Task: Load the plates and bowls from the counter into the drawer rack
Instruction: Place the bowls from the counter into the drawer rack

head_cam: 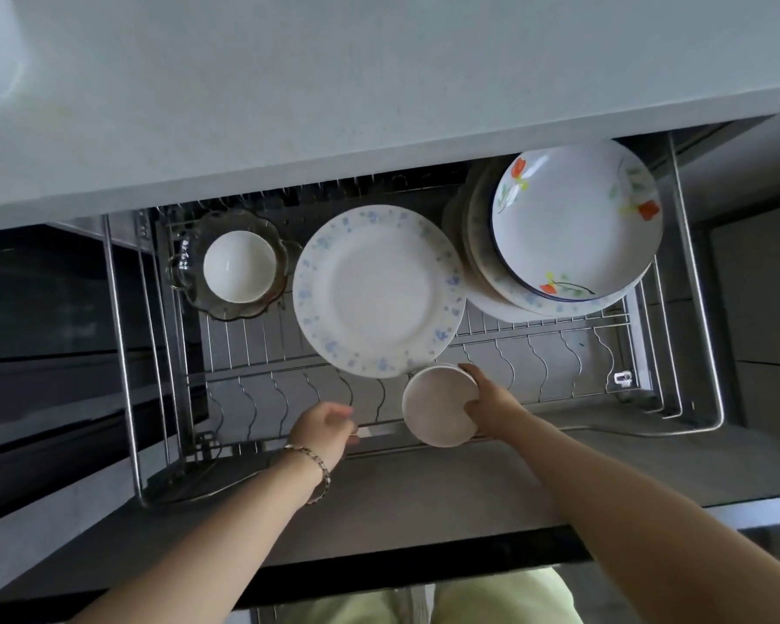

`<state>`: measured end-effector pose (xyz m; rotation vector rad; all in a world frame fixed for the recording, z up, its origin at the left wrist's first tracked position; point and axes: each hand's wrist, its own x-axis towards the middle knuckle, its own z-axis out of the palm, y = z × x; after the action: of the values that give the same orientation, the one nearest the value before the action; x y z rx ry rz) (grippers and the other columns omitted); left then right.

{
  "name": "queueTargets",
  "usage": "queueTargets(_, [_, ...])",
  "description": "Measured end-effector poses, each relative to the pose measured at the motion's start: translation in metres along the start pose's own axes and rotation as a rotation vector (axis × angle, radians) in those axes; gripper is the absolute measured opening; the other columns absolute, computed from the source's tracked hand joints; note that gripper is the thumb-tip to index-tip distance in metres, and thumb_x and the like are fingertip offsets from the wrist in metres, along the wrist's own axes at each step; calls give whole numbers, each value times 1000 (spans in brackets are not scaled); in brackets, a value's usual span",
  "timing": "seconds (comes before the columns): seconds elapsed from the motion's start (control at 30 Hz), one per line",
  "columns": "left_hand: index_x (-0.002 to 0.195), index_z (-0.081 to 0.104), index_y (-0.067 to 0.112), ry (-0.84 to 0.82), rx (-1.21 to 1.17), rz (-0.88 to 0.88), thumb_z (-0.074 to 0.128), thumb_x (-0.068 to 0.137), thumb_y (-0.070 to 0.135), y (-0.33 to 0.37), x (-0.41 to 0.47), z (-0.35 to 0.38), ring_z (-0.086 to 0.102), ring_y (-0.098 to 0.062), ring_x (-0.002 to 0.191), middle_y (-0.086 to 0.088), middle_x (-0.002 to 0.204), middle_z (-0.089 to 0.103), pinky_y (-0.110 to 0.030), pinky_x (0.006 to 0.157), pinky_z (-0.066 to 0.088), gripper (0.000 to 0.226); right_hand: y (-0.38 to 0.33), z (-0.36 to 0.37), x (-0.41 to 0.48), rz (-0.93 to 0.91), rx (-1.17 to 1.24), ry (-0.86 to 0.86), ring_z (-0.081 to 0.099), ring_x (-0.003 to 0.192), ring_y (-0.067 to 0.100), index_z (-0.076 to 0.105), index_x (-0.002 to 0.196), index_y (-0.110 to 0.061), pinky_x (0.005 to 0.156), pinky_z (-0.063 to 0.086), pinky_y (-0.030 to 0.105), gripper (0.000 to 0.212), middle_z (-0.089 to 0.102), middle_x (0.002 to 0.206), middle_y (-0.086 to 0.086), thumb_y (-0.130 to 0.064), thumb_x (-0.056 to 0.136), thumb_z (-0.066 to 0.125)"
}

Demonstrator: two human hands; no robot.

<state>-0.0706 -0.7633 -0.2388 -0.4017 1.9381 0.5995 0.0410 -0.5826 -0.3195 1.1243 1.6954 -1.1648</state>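
Lower plates of the stack, mostly hidden beneath the floral plate

Looking down into an open drawer rack under the pale tabletop. The right hand grips a small white bowl by its rim at the rack's 6 o'clock edge, fingers curled over it. The left hand, loosely open and holding nothing, hovers at 7 o'clock. A blue-flecked plate lies at centre. At 10 o'clock a white bowl sits inside a glass dish. At 2 o'clock, a flowered plate tops a stack.
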Motion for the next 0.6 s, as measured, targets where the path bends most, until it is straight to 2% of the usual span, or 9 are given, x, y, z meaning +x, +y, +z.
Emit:
queueTargets(0.1, [111, 59, 6, -2, -20, -1, 43, 92, 5, 1, -1, -2, 66, -27, 98, -15, 112, 65, -39, 86, 52, 25, -2, -3, 2, 4, -33, 9, 54, 115, 34, 32, 143, -21, 88, 44, 30, 62, 54, 131, 19, -1, 84, 43])
queueTargets(0.2, [113, 58, 4, -3, -63, -2, 40, 92, 3, 3, -3, -5, 63, -24, 89, -15, 109, 65, -31, 72, 51, 27, -7, -6, 3, 27, 12, 27, 54, 115, 34, 41, 139, -20, 89, 46, 33, 59, 54, 132, 17, 0, 84, 44])
queueTargets(0.27, [114, 57, 4, -11, -81, 2, 40, 92, 2, 5, -5, -7, 62, -23, 85, -14, 103, 63, -25, 66, 48, 28, -10, -6, 3, 33, 9, 21, 54, 116, 34, 41, 139, -20, 90, 47, 34, 59, 54, 132, 16, 1, 84, 43])
queueTargets(0.4, [111, 58, 5, -16, -103, 1, 41, 92, 2, 8, -5, -11, 62, -21, 81, -11, 98, 62, -23, 64, 47, 26, -14, -2, 0, 65, 2, 35, 53, 118, 36, 35, 143, -19, 96, 47, 40, 61, 53, 133, 17, -1, 85, 42])
queueTargets(0.5, [113, 57, 5, -20, -99, 5, 41, 91, 1, 9, -7, -17, 62, -22, 87, -11, 97, 63, -22, 63, 47, 28, -21, -3, -13, 126, -22, 52, 53, 118, 36, 25, 146, -14, 87, 49, 36, 64, 51, 133, 18, -11, 86, 49])
queueTargets(0.6, [116, 56, 4, -44, -104, 30, 43, 91, -1, 14, -13, -30, 62, -22, 90, -14, 106, 64, -21, 64, 47, 29, -42, -13, -40, 107, -138, 121, 52, 119, 32, 30, 141, -14, 91, 44, 33, 63, 51, 130, 16, -24, 84, 55])
